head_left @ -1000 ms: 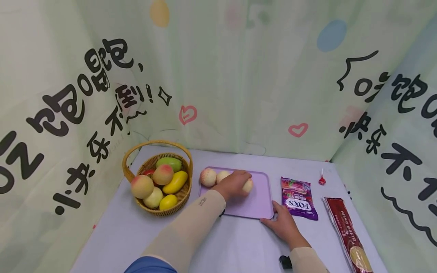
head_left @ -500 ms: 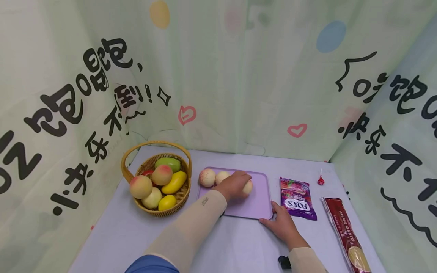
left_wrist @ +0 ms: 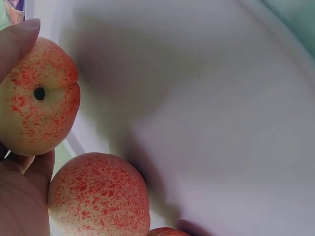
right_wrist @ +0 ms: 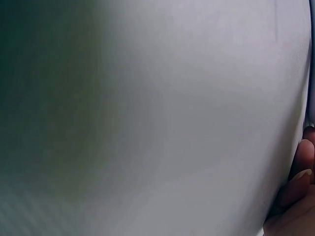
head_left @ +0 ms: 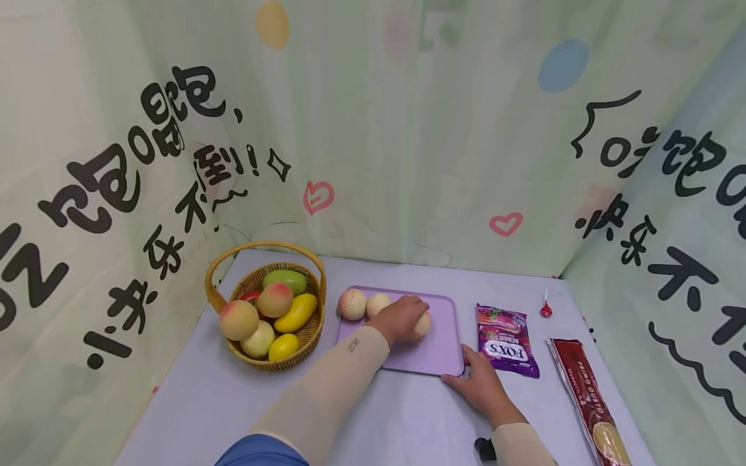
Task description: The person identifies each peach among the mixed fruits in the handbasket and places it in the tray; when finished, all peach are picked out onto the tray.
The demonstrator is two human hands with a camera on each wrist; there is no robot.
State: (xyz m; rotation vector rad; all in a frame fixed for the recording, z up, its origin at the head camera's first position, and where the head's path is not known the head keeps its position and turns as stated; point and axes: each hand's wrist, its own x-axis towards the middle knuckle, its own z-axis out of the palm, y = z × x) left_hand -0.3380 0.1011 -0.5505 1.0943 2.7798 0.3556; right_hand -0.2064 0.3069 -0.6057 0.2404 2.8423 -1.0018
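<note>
My left hand [head_left: 399, 320] grips a pale, red-speckled peach [head_left: 423, 325] on the purple tray [head_left: 437, 353]. In the left wrist view this peach [left_wrist: 42, 105] sits between thumb and fingers, its dark stem hole showing. Two more peaches, one left [head_left: 352, 304] and one beside the hand [head_left: 377, 303], lie along the tray's far left side; the hand partly covers the nearer one. My right hand [head_left: 480, 385] holds the tray's near right corner, thumb at the front edge and fingers at the right edge. Only curled fingers [right_wrist: 302, 160] show at the right wrist view's side.
A wicker basket [head_left: 319, 323] of fruit with a tall handle stands left of the tray. To the right lie a purple candy bag [head_left: 507, 340], a red lollipop [head_left: 546, 310] and a red spaghetti pack [head_left: 588, 398]. Printed curtains [head_left: 408, 162] enclose the white table [head_left: 396, 414].
</note>
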